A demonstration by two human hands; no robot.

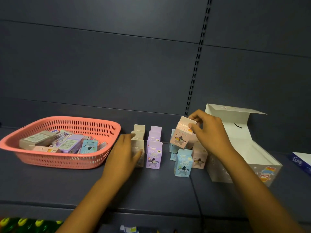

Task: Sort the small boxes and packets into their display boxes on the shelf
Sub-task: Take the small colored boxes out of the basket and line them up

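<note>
Pink box (182, 133): held tilted above the shelf, right of frame centre, over the blue and pink rows.
Right hand (210, 132): fingers and thumb are clamped on the pink box's top edge.
Left hand (125, 148): fingers are curled round the front beige box (140, 153), left of centre.
Beige row: three boxes are stood in a line running back from the left hand.
Purple boxes (154, 154): lined up just beside the beige row.
Blue box (183, 163): stood upright at the front of its row, a pink one touching its right side.
Display box (244, 158): seen open at the right, lid raised.
Pink basket (67, 158): placed at the left, loaded with mixed boxes.
</note>
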